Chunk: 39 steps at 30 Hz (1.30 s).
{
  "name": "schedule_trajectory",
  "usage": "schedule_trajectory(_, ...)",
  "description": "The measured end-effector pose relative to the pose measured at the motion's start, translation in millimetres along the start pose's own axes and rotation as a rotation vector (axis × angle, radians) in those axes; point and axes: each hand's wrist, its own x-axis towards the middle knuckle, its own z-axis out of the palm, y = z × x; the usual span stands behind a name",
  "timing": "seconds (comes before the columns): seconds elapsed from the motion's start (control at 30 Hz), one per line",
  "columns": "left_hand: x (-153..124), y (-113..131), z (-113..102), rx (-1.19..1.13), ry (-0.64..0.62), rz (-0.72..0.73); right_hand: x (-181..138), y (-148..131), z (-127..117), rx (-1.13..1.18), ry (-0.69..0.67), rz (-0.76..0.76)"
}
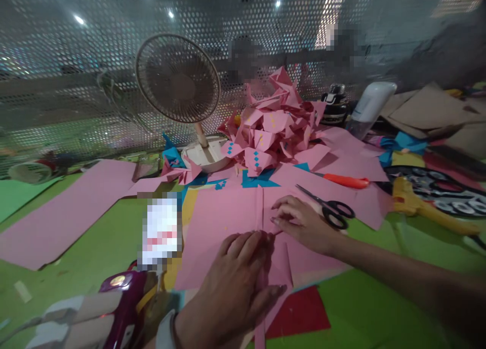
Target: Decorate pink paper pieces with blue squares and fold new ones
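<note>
My left hand lies flat, fingers stretched out, pressing on a pink paper sheet in front of me. My right hand rests on the same sheet just beyond, fingers curled and pressed along a fold in the paper. A folded pink flap stands up between the two hands. Black-handled scissors lie right beside my right hand on the pink paper.
A heap of folded pink paper pieces sits behind, next to a small desk fan. An orange-handled cutter, a yellow glue gun, a purple tool, a white bottle and more pink sheets lie around on the green table.
</note>
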Motion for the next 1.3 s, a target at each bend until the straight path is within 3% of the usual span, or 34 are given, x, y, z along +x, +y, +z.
schedule_trajectory(0.9,4.4,-0.8,0.0,-0.030,0.049,0.017,-2.7,-6.8,3.3,-0.208,0.032,0.020)
schedule_trajectory(1.3,6.3,1.1,0.0,-0.040,0.072,0.023,4.4,8.1,6.7,0.089,0.065,0.056)
